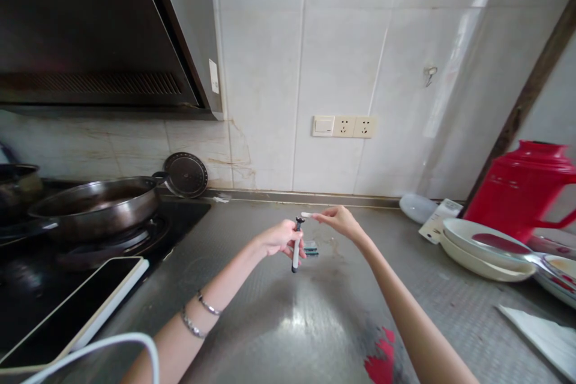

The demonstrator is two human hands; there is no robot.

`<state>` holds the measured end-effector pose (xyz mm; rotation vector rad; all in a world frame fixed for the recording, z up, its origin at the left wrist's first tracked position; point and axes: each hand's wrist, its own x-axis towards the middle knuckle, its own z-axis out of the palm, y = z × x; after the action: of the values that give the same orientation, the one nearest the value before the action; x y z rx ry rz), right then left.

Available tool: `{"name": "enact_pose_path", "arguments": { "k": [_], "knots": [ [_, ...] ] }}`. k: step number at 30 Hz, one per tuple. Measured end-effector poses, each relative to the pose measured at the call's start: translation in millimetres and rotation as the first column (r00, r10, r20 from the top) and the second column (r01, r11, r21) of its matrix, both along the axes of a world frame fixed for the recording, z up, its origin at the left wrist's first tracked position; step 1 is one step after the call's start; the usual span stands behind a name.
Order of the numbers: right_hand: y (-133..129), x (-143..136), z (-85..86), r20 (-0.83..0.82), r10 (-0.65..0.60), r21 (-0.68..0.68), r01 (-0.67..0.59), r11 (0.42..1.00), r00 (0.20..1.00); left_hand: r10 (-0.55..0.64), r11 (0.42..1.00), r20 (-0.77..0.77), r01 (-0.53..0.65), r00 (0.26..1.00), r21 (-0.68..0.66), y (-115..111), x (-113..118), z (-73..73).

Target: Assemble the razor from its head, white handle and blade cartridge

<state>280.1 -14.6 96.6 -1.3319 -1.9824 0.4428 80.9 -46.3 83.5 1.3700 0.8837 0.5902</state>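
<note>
My left hand (pixel 284 239) is closed around a razor (pixel 296 252) with a pale grey handle and dark ends. The razor stands nearly upright, its dark head on top. Between the thumb and fingertips of my right hand (pixel 339 220) is pinched a small flat white piece (pixel 306 215). Its free end comes close to the razor's head; whether they touch I cannot tell. Behind my left fingers, a small clear and teal packet (pixel 310 248) lies on the metal counter (pixel 288 324), partly hidden.
At left, a steel pan (pixel 96 207) sits on the black stove, a phone (pixel 72 312) with a white cable (pixel 112 339) nearer me. To the right are a red thermos (pixel 517 192), stacked plates (pixel 486 252), a white box (pixel 440 221) and a white paper (pixel 540 330). The range hood hangs upper left.
</note>
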Motion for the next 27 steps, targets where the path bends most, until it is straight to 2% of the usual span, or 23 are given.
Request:
{"name": "enact_pose_path", "arguments": {
  "k": [5,11,17,23,27],
  "knots": [
    [-3,-6,4.9,-0.017,0.168,-0.055,-0.168,0.984,0.986,-0.004,1.000,-0.006,0.004,1.000,0.017,-2,0,2.6],
    [0,-2,0.5,-0.023,0.005,-0.005,-0.005,1.000,1.000,0.005,1.000,-0.031,-0.005,1.000,0.013,1,-2,0.4],
    [1,0,-1.6,-0.037,0.184,-0.059,-0.186,0.981,0.982,0.008,1.000,-0.027,-0.007,1.000,0.025,-1,-2,2.0],
    [5,5,-5.3,-0.032,0.115,-0.049,-0.116,0.992,0.993,0.059,0.997,-0.063,-0.055,0.996,0.050,-1,0,1.8],
    [5,1,-4.0,-0.033,0.184,-0.048,-0.185,0.981,0.982,0.038,0.998,-0.040,-0.036,0.998,0.048,-1,0,3.8]
  ]
}}
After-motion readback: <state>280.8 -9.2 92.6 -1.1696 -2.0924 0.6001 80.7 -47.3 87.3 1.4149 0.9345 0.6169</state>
